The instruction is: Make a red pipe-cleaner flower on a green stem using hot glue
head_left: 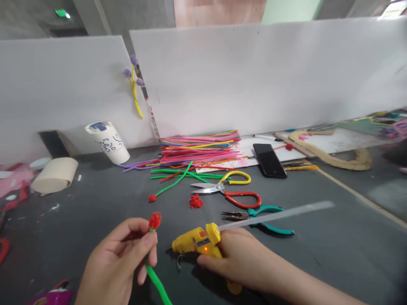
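My left hand [119,258] pinches a green pipe-cleaner stem [158,284] topped with a small red bud [154,220]. My right hand [237,256] grips a yellow hot glue gun [197,244] with its orange light on. Its nozzle points left, toward the stem just below the bud. A clear glue stick [276,215] juts from the gun's back to the right. Both hands hover over the dark grey table [95,199].
Scissors with yellow and red handles [227,188], teal pliers [257,215], a red scrap [196,201], another green stem with a red bud [168,186], a heap of coloured pipe cleaners [200,148], a black phone [269,160], a tipped paper cup [110,142] and white partition boards [254,76] lie beyond.
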Tool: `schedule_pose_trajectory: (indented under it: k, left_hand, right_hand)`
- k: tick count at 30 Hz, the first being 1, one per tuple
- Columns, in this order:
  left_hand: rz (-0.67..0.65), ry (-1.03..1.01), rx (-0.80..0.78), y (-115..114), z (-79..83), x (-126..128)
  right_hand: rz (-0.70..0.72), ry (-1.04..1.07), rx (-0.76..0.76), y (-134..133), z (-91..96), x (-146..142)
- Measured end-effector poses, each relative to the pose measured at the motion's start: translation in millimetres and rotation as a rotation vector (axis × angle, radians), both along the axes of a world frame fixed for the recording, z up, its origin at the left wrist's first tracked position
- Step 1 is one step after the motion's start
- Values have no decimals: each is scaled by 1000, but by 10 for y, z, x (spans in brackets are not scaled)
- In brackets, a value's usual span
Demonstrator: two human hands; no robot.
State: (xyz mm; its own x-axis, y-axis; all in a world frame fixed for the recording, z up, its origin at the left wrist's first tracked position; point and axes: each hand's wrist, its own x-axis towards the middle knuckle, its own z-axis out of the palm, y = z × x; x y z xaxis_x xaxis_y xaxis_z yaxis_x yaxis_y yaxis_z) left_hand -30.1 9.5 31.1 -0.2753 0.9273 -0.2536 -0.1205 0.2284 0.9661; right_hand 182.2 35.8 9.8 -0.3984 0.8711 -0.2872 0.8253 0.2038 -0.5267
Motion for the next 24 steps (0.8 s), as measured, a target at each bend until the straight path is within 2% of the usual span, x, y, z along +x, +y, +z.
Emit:
schedule_pose_trajectory:
  k: [2,4,7,11,15,19,24]
  left_hand:
    - [64,42,33,-13,-15,6]
    - [73,55,65,-21,-23,0]
    - [-33,-13,43,-14,-19,-8]
    - [-171,-193,-80,11,9,66]
    - [-173,-322,-127,28,18,165]
    - [-200,-367,-133,12,7,180]
    - [-168,-420,-160,-22,-11,183]
  right_hand:
    - [54,-133,72,-17,20,3]
    - [81,-212,120,-1,44,16]
    - [96,-245,215,137,84,42]
    - [173,-250,383,504,64,44]
    - [320,-311,431,779,-93,-2]
    - [377,-376,477,823,-228,-34]
    - [445,-404,475,836,-205,-52]
